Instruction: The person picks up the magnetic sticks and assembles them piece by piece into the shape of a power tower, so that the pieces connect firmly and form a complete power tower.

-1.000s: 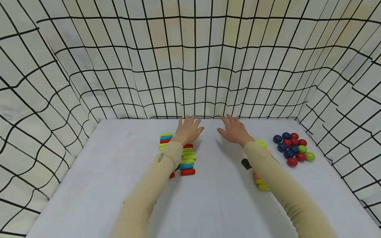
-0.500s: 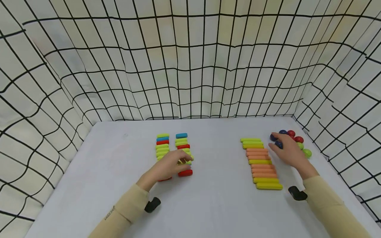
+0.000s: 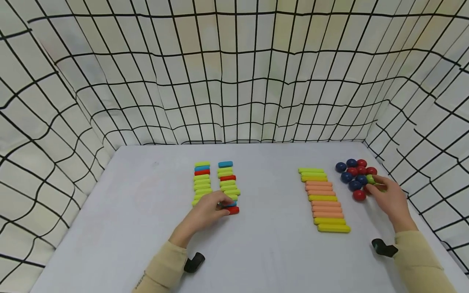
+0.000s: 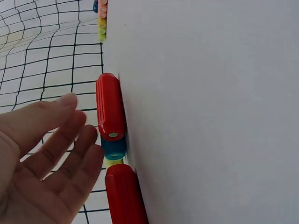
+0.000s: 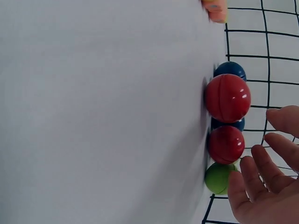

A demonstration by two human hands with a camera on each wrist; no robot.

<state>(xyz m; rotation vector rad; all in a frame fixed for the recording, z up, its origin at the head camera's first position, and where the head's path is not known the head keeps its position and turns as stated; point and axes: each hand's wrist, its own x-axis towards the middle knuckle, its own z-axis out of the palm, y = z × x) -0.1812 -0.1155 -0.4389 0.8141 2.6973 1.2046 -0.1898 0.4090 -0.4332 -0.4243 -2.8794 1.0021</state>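
My left hand (image 3: 205, 212) hovers with loosely bent fingers over the near end of the right-hand column of short, ribbed coloured sticks. Its fingertips overlap a red stick (image 3: 233, 210) and a blue one there. The left wrist view shows a gap between thumb and fingers beside the red stick (image 4: 110, 105), with nothing held. On the right, my right hand (image 3: 391, 199) reaches over the edge of a cluster of red, dark blue and green balls. Its relaxed fingers come close to a green ball (image 5: 217, 178) and a red ball (image 5: 227, 98), gripping neither.
A second column of short sticks (image 3: 202, 178) lies left of the first. One column of longer yellow and orange sticks (image 3: 324, 204) lies between the hands. Black netting (image 3: 236, 81) over white cloth surrounds the white table (image 3: 271, 252) on three sides.
Both hands have come back from the table's far middle, apart to the left sticks and the right balls. In the last half second the right hand shifted right and nearer across the balls.
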